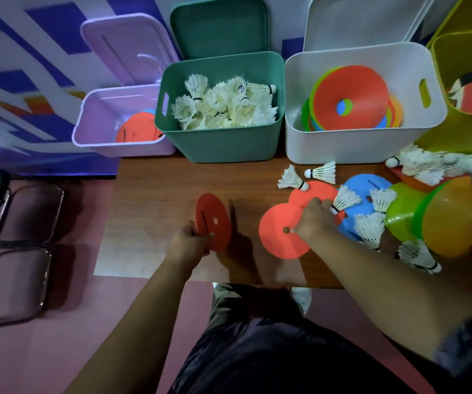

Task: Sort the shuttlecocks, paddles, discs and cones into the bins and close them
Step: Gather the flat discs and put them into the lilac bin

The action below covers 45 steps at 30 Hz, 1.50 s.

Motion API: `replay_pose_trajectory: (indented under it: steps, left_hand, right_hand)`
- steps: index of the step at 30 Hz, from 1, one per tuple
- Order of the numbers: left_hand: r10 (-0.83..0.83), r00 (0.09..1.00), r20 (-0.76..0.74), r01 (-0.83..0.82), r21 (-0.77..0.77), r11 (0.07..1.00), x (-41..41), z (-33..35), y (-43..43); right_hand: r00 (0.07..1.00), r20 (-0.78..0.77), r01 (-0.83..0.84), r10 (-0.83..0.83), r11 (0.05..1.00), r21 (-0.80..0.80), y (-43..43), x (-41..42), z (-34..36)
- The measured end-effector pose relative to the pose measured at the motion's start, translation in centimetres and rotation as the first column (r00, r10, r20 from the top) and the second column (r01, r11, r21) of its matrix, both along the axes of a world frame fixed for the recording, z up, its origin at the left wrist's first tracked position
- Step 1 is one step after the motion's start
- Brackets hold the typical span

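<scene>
Wooden table (155, 177), pink floor (87, 336), metal-framed chairs (15, 251), blue-patterned wall (30, 38).

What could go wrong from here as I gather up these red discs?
Your right hand grips the near red disc, which overlaps a second red disc; lifting it may knock the far shuttlecock resting on that second disc's edge.
The near shuttlecock lies against that hand and might get crushed.
The held disc in your left hand looks flat; it likely belongs in the purple bin, not with the cones in the white bin.

Red discs (283, 231), white shuttlecocks (223, 106), lilac bin (98, 129), green bin (223, 143).
</scene>
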<state>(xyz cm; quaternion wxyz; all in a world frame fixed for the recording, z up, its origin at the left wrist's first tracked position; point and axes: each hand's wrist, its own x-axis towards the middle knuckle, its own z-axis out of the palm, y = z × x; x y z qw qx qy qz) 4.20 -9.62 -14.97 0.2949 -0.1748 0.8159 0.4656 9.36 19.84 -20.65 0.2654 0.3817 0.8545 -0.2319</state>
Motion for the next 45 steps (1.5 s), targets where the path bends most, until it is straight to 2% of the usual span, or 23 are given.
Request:
replay_pose_trajectory:
  steps: [3,8,13,17,21,26,29,31,34,40,44,45]
  left_hand:
    - [0.053,0.999,-0.013,-0.052,0.046,0.998,-0.2,0.5,-0.3]
    - [0.178,0.983,-0.040,-0.173,0.111,0.979,-1.5,1.8,-1.2]
    - [0.345,0.938,-0.028,-0.330,0.226,0.916,-4.5,3.7,-2.1]
    - [0.432,0.900,-0.056,-0.389,0.343,0.855,-7.7,5.9,-3.6]
    - [0.494,0.859,-0.133,-0.397,0.434,0.809,-12.4,9.0,-6.2]
    - [0.522,0.837,-0.164,-0.352,0.570,0.743,-19.9,12.7,-9.7]
    - [0.580,0.798,-0.161,-0.381,0.610,0.695,-24.0,13.9,-10.6]
    - [0.582,0.800,-0.147,-0.408,0.578,0.707,-25.9,13.6,-10.9]
    - [0.490,0.859,-0.146,-0.401,0.402,0.823,-27.1,11.2,-11.8]
    - [0.420,0.904,0.076,-0.412,0.415,0.811,-24.4,6.0,-13.0]
    - [0.401,0.905,0.143,-0.425,0.356,0.832,-23.0,4.0,-14.4]
    - [0.389,0.907,0.159,-0.420,0.346,0.839,-23.0,3.8,-14.6]
  right_hand:
    - [0.998,-0.059,-0.029,0.029,1.000,-0.007,-0.2,-0.8,0.4]
    - [0.984,-0.138,-0.142,0.113,0.964,-0.224,-2.0,-3.4,3.4]
    - [0.966,-0.255,-0.065,-0.051,0.902,-0.427,-5.1,-7.1,7.9]
    - [0.913,-0.359,-0.039,-0.196,0.833,-0.552,-8.8,-10.3,10.7]
    - [0.874,-0.430,-0.079,-0.226,0.807,-0.585,-12.3,-13.2,13.4]
    - [0.838,-0.495,-0.137,-0.230,0.789,-0.599,-15.4,-16.2,15.8]
    - [0.813,-0.527,-0.141,-0.247,0.795,-0.590,-16.6,-17.9,16.7]
    - [0.798,-0.544,-0.133,-0.259,0.805,-0.578,-17.4,-18.9,17.2]
    - [0.786,-0.539,-0.091,-0.304,0.805,-0.586,-18.4,-20.3,17.5]
    - [0.777,-0.464,-0.038,-0.425,0.704,-0.709,-20.5,-23.9,18.5]
    - [0.742,-0.396,-0.046,-0.540,0.549,-0.835,-22.4,-27.2,19.9]
    - [0.753,-0.401,-0.043,-0.521,0.569,-0.821,-22.8,-27.8,20.0]
